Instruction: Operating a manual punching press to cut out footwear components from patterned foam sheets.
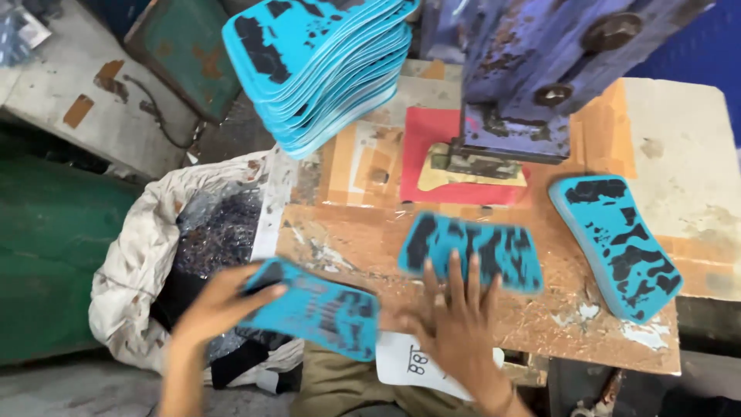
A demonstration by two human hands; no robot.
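Observation:
My left hand (220, 305) grips the left end of a blue foam sheet with black blotches (320, 309), held over the bench's front edge. With fingers spread, my right hand (455, 320) rests on the near edge of a second blue-and-black sheet (471, 251) lying flat on the worn wooden bench (540, 309). A third such sheet (617, 243) lies to the right. Just behind the middle sheet, a blue metal press head (532, 77) stands over a red pad (424, 154) and a yellowish die (471, 174).
A tall stack of the same blue sheets (316, 69) sits at the back left of the bench. A white sack of dark scraps (201, 239) hangs open at the left. A white paper tag (413, 363) lies at the front edge. Green metal panels stand further left.

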